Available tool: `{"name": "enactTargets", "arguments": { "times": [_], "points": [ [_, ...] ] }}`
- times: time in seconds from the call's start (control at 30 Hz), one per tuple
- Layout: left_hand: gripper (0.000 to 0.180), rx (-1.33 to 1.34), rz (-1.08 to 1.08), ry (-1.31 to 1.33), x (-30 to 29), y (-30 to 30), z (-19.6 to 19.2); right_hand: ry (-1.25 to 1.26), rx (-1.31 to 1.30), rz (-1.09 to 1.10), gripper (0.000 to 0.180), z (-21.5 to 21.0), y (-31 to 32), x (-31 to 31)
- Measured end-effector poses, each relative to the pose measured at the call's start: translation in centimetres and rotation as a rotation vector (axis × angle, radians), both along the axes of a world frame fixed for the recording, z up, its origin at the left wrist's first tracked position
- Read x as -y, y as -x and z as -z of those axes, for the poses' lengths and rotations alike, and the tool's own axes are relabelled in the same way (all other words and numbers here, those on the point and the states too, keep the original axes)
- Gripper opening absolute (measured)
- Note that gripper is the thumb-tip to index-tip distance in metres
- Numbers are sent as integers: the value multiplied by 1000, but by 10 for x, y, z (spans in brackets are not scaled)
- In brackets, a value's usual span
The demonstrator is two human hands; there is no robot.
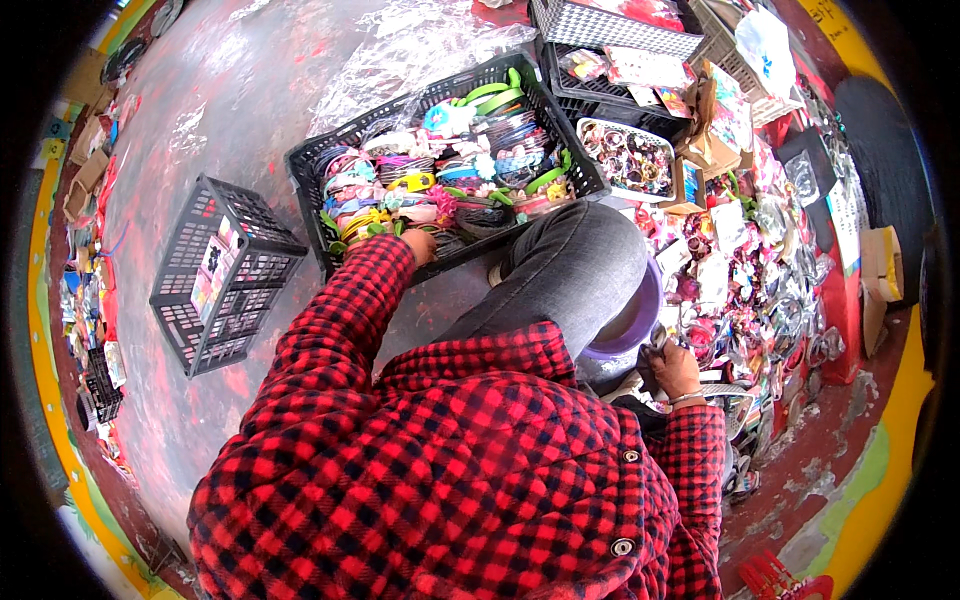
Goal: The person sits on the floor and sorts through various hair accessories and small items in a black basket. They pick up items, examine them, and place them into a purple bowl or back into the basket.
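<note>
Headbands [470, 165], many-coloured, packed in rows in a black crate [308, 210].
Green ones loop at its far right corner; yellow ones bunch by its near left corner. A dark piece [654, 346], unclear in kind, sits in the right hand [674, 370].

Left arm [325, 325] stretched forward and slightly inward, left hand [420, 246] low at its end with fingers mostly hidden, right forearm [690, 455] close to the body's side, right hand [675, 369] ahead of it, fingers curled inward.
</note>
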State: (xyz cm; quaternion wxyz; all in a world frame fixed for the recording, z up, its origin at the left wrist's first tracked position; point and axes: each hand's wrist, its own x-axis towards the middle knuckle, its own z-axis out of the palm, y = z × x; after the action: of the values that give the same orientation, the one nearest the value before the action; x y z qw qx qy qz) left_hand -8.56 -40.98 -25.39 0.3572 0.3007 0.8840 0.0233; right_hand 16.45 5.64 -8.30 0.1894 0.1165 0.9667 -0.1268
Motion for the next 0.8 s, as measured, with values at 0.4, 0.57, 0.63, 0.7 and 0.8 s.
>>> {"name": "enactTargets", "arguments": {
  "times": [0.4,0.57,0.63,0.7,0.8],
  "points": [
    [30,-3,-225,236,-20,-6,-32,8,1,-8,32,2,-1,-2],
    [31,-27,-354,258,-19,-14,-51,-4,8,-19,28,1,-2,-2],
    [31,-27,-360,258,-19,-14,-54,-1,18,-18,28,2,-2,-3],
    [31,-34,-332,257,-16,-13,-46,-7,29,-17,29,2,-1,-2],
    [29,-36,-264,241,-13,-9,-33,-15,37,-12,30,1,0,-1]
  ]
}}
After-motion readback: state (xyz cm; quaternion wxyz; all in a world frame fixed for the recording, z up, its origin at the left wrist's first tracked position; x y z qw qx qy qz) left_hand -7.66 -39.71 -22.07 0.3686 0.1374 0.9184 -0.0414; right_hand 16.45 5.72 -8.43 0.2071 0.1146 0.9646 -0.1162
